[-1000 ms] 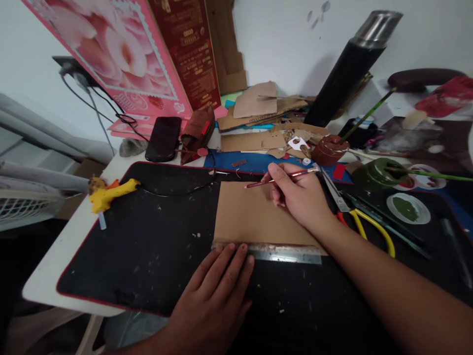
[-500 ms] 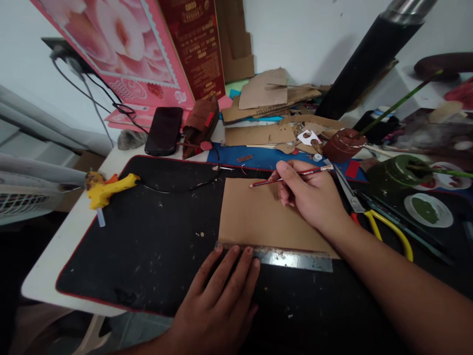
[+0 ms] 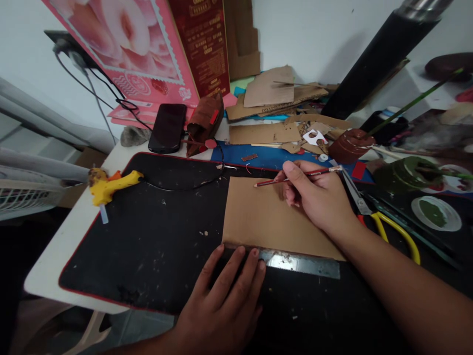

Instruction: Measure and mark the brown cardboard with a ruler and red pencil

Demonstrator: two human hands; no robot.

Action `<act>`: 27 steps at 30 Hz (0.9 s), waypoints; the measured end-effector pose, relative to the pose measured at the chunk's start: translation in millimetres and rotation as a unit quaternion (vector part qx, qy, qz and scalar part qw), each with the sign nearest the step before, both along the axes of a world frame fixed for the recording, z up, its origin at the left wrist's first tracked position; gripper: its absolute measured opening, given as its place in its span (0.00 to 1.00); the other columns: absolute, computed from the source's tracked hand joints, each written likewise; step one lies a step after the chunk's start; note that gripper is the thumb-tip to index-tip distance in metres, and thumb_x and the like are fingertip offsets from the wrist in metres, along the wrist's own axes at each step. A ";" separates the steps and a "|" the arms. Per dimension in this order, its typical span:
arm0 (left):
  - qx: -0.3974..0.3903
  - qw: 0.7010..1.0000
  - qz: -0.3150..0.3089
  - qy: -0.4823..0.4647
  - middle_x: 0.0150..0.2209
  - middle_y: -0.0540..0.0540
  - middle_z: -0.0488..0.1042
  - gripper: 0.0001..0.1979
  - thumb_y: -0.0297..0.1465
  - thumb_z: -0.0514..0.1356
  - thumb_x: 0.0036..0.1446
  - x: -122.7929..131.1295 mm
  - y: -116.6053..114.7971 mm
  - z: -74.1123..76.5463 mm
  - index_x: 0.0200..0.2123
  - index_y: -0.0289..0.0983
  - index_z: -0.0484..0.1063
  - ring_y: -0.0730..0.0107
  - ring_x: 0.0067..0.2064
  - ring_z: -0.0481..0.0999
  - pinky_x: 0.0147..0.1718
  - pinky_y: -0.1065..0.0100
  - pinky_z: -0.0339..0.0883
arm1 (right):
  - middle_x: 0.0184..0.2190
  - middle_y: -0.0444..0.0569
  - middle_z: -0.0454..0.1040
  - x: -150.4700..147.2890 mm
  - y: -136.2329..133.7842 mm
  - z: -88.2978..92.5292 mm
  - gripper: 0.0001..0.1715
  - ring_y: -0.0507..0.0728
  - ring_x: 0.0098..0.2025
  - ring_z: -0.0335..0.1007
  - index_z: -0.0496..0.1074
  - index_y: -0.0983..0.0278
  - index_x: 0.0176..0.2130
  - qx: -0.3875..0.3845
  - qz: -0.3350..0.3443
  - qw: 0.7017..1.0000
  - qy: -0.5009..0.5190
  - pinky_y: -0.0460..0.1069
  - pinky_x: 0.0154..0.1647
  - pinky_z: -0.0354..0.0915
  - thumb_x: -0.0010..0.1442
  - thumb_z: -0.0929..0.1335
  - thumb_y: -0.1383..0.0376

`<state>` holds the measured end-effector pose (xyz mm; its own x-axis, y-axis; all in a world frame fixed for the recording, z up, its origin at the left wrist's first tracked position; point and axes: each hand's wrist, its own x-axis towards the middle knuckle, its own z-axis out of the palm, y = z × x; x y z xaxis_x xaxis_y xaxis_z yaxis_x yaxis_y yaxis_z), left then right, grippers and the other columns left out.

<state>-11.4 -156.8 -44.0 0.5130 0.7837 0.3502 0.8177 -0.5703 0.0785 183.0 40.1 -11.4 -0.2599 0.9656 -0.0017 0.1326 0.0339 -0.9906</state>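
A brown cardboard sheet [image 3: 266, 217] lies on a black mat [image 3: 155, 231]. Along its near edge sits a metal ruler [image 3: 303, 263]. My left hand [image 3: 225, 301] lies flat, fingers stretched out, with the fingertips pressing the ruler's left end. My right hand [image 3: 318, 197] rests on the cardboard's right side and pinches a red pencil [image 3: 295, 176], whose tip points left over the sheet's far edge.
A yellow glue gun [image 3: 111, 185] lies at the mat's left edge, its cable running right. Yellow-handled scissors [image 3: 377, 217] lie beside my right wrist. A phone [image 3: 168, 127], cardboard scraps [image 3: 269, 98], a black flask [image 3: 380, 54] and paint dishes [image 3: 436, 213] crowd the back and right.
Hands, ruler and pencil keep their pose on the cardboard. Only the view has shifted slightly, so everything sits a little further right in the picture.
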 end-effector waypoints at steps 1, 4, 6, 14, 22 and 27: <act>0.001 1.000 0.002 0.000 0.66 0.41 0.76 0.24 0.37 0.60 0.72 0.1 0.3 0.8 0.65 0.32 0.75 0.51 0.73 0.63 0.78 0.45 0.41 | 0.17 0.41 0.69 0.1 0.0 0.0 0.25 0.51 0.19 0.64 0.78 0.61 0.32 0.000 -0.001 1.000 0.001 0.47 0.20 0.58 0.73 0.71 0.47; 0.000 1.000 0.005 0.002 0.66 0.42 0.76 0.23 0.37 0.59 0.72 0.5 1.1 1.2 0.64 0.33 0.75 0.51 0.74 0.61 0.79 0.46 0.41 | 0.17 0.41 0.69 0.3 0.1 0.2 0.25 0.51 0.19 0.63 0.78 0.61 0.32 -0.001 -0.007 1.000 0.003 0.47 0.20 0.58 0.73 0.71 0.46; 0.008 1.000 0.005 0.001 0.66 0.42 0.76 0.23 0.37 0.59 0.72 0.5 1.2 -0.4 0.64 0.33 0.76 0.52 0.74 0.62 0.78 0.46 0.42 | 0.17 0.41 0.69 0.4 0.0 0.1 0.25 0.51 0.19 0.63 0.78 0.61 0.32 -0.001 -0.009 1.000 0.005 0.47 0.20 0.58 0.73 0.71 0.46; 0.015 1.000 0.001 -0.008 0.65 0.41 0.77 0.23 0.36 0.60 0.72 0.0 1.1 -1.6 0.64 0.31 0.75 0.52 0.69 0.67 0.78 0.46 0.41 | 0.16 0.40 0.69 0.7 0.4 -2.2 0.25 0.51 0.18 0.62 0.78 0.60 0.32 -0.018 -0.013 1.000 0.022 0.47 0.19 0.57 0.72 0.72 0.45; 0.026 0.999 0.003 -0.021 0.63 0.41 0.79 0.20 0.36 0.58 0.73 0.3 4.1 -3.2 0.61 0.33 0.78 0.53 0.67 0.69 0.78 0.47 0.42 | 0.17 0.40 0.68 0.5 1.4 -0.4 0.25 0.50 0.18 0.63 0.78 0.60 0.32 -0.019 -0.007 0.999 0.029 0.47 0.20 0.58 0.72 0.71 0.46; 0.034 0.999 0.003 -0.023 0.63 0.42 0.79 0.20 0.37 0.58 0.74 0.2 4.2 -8.2 0.61 0.34 0.78 0.55 0.68 0.69 0.78 0.49 0.42 | 0.17 0.40 0.68 1.4 1.7 -1.8 0.25 0.50 0.19 0.62 0.77 0.60 0.32 -0.036 0.002 0.999 0.037 0.48 0.21 0.57 0.72 0.71 0.46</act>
